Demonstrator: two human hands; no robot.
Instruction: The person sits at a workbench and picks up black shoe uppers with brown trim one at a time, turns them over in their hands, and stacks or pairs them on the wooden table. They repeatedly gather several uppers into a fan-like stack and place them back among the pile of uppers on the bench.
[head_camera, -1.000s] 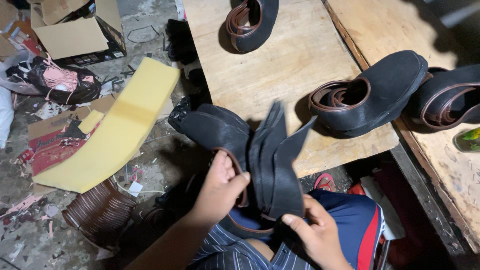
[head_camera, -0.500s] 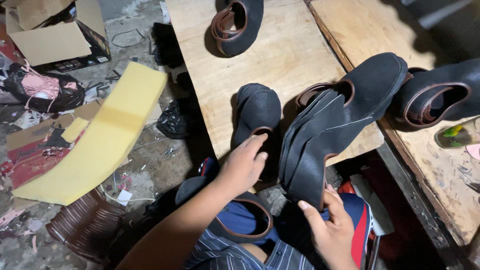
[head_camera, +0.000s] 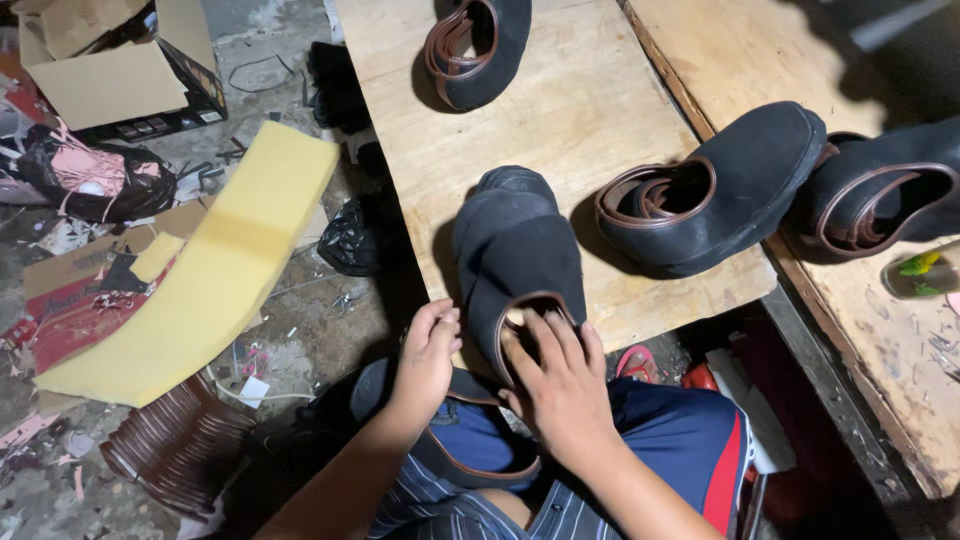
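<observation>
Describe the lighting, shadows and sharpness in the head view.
Head view: light falls brightest on the plywood board, each dark shoe upper casting a shadow to its left; the floor under the bench at lower right sinks into near black; the right hand and left hand are sharp, unblurred.

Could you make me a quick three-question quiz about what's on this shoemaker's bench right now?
1. True or false: the right hand rests on the opening of the nearest black shoe.
2. How many black shoes sit on the wooden boards?
A) two B) four C) six
3. What colour is the foam slab on the floor?

Key: 1 true; 2 B; 3 yellow. The left hand sits beside that shoe at the board's edge.
</observation>
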